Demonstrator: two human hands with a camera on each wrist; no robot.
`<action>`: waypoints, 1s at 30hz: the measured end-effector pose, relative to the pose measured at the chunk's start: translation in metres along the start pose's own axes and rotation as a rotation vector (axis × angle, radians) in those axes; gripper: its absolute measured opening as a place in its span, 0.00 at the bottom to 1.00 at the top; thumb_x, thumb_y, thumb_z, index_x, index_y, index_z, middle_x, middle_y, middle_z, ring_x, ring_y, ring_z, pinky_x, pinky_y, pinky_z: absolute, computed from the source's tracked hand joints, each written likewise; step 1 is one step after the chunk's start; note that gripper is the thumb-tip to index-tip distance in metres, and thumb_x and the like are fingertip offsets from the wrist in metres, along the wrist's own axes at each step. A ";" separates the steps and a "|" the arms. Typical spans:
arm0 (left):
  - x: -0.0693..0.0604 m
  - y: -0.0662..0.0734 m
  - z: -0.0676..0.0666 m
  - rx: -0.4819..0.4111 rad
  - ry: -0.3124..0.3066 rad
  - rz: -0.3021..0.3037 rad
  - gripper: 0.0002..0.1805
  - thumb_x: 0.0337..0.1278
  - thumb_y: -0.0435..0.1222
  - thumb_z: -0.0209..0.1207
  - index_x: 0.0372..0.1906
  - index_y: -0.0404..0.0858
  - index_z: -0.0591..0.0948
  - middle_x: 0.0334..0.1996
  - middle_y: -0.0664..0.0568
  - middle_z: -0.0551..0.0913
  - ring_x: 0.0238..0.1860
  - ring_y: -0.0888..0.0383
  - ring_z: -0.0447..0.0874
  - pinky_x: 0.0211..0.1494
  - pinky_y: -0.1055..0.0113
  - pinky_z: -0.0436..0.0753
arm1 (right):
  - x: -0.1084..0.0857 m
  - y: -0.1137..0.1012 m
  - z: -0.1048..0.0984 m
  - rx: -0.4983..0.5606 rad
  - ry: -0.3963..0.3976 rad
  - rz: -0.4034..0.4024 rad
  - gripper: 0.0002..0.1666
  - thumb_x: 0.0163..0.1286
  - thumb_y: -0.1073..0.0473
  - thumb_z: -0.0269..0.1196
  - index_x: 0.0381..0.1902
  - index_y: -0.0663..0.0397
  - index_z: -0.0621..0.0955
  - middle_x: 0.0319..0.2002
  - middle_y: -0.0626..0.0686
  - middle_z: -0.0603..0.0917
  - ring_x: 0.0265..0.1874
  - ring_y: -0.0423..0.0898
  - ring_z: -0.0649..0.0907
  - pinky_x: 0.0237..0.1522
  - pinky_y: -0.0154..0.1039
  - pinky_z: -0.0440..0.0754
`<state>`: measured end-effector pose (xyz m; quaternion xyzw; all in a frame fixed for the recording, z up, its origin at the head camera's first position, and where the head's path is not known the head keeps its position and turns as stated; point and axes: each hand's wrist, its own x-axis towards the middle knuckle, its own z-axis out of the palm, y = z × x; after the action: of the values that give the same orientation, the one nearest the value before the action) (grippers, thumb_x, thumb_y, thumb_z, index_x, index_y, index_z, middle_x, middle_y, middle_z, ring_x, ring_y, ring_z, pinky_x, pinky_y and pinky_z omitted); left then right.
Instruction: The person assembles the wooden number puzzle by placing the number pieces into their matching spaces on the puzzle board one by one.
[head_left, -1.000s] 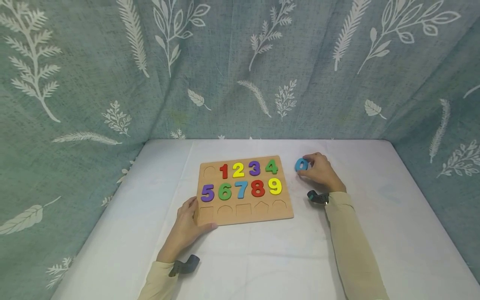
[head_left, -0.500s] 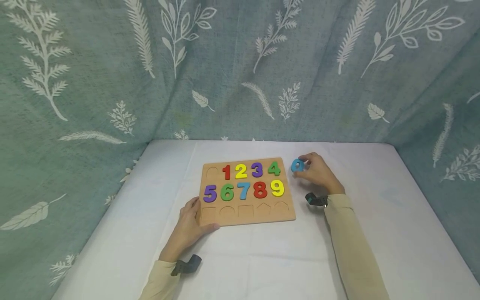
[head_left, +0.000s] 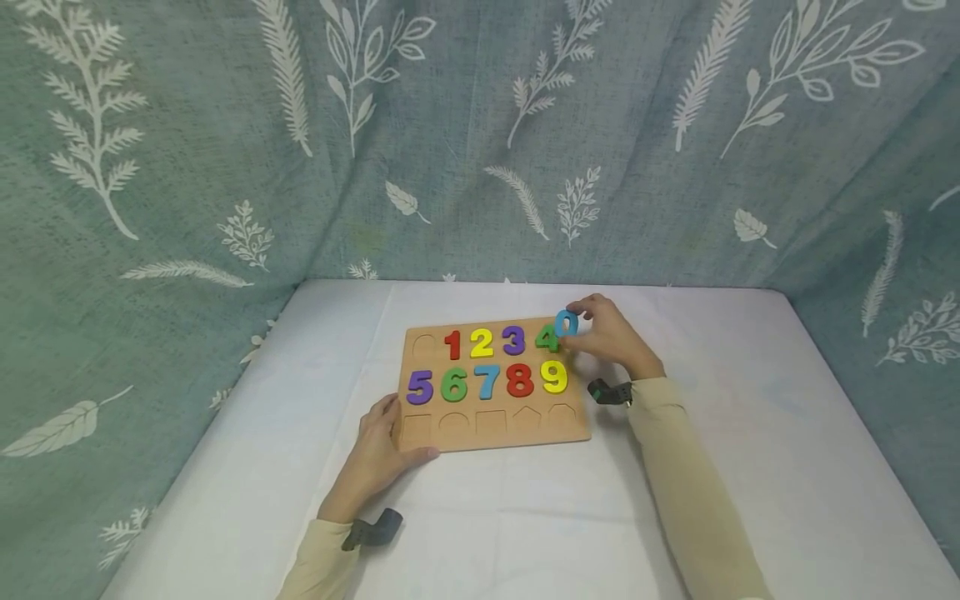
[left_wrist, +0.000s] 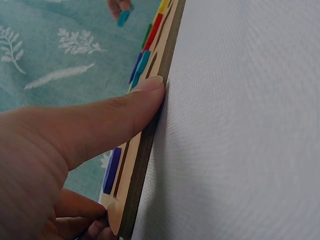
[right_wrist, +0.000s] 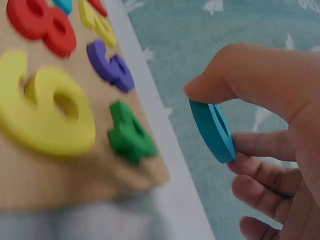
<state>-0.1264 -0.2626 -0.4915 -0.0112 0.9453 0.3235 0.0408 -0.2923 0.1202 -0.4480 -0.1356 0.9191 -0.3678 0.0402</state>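
A wooden number puzzle board (head_left: 457, 435) lies on the white table, with coloured numerals 1 to 9 set in two rows. Its top left slot, a rounded outline, holds no piece. My left hand (head_left: 375, 454) holds the board's lower left corner, thumb along the front edge and fingers at the left side. Between thumb and fingertips my right hand (head_left: 611, 337) pinches a blue number 0 (right_wrist: 212, 131), raised above the board's upper right corner. In the head view the 0 partly covers the green 4 (right_wrist: 130, 135). Near it sits the yellow 9 (head_left: 554, 377).
Along the board's bottom row run several shallow shaped outlines (head_left: 491, 422). White cloth (head_left: 495, 533) covers the table. Behind and at the sides hangs a green curtain (head_left: 450, 167) with white leaf prints. Each wrist wears a dark strapped camera (head_left: 373, 530).
My right hand has carried the blue 0 leftward, from beside the board to over its upper right corner. The left hand keeps its hold on the board. The head view has shifted slightly.
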 end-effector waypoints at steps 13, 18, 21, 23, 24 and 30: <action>0.001 0.002 -0.001 0.010 -0.010 -0.012 0.65 0.45 0.56 0.78 0.82 0.32 0.55 0.80 0.37 0.55 0.79 0.37 0.54 0.79 0.38 0.66 | 0.018 -0.049 0.019 0.016 -0.064 -0.132 0.37 0.60 0.49 0.73 0.66 0.56 0.79 0.61 0.58 0.77 0.62 0.61 0.75 0.59 0.57 0.82; 0.001 0.004 -0.002 0.006 -0.015 -0.032 0.65 0.46 0.55 0.78 0.82 0.33 0.54 0.81 0.37 0.54 0.80 0.38 0.53 0.80 0.38 0.65 | 0.025 -0.069 0.029 0.036 -0.075 -0.160 0.38 0.60 0.49 0.74 0.66 0.55 0.79 0.59 0.57 0.77 0.62 0.61 0.75 0.57 0.55 0.81; 0.001 0.004 -0.002 0.003 -0.015 -0.035 0.65 0.46 0.55 0.78 0.82 0.33 0.54 0.81 0.37 0.54 0.80 0.37 0.53 0.80 0.38 0.65 | 0.031 -0.078 0.037 0.036 -0.081 -0.176 0.37 0.59 0.50 0.73 0.65 0.55 0.80 0.58 0.56 0.78 0.62 0.60 0.75 0.57 0.54 0.82; 0.001 0.003 -0.002 0.001 -0.016 -0.031 0.65 0.46 0.55 0.78 0.82 0.33 0.55 0.81 0.37 0.54 0.80 0.37 0.53 0.80 0.38 0.65 | 0.034 -0.084 0.043 0.039 -0.090 -0.194 0.36 0.59 0.50 0.73 0.65 0.55 0.81 0.58 0.56 0.78 0.63 0.61 0.76 0.56 0.54 0.82; 0.001 0.003 -0.002 0.003 -0.015 -0.028 0.65 0.46 0.55 0.78 0.82 0.32 0.55 0.81 0.37 0.54 0.80 0.37 0.53 0.80 0.38 0.65 | 0.036 -0.086 0.046 0.031 -0.090 -0.210 0.36 0.59 0.50 0.72 0.65 0.55 0.81 0.58 0.56 0.78 0.63 0.61 0.75 0.57 0.54 0.82; 0.000 0.001 -0.001 0.009 -0.006 -0.012 0.65 0.45 0.56 0.78 0.81 0.29 0.56 0.80 0.36 0.56 0.79 0.36 0.55 0.79 0.37 0.66 | 0.043 -0.101 0.062 -0.024 -0.096 -0.278 0.36 0.60 0.48 0.72 0.65 0.54 0.81 0.58 0.56 0.79 0.62 0.59 0.76 0.61 0.55 0.79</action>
<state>-0.1270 -0.2622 -0.4898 -0.0157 0.9466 0.3189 0.0457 -0.3010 -0.0030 -0.4227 -0.2796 0.8927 -0.3520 0.0310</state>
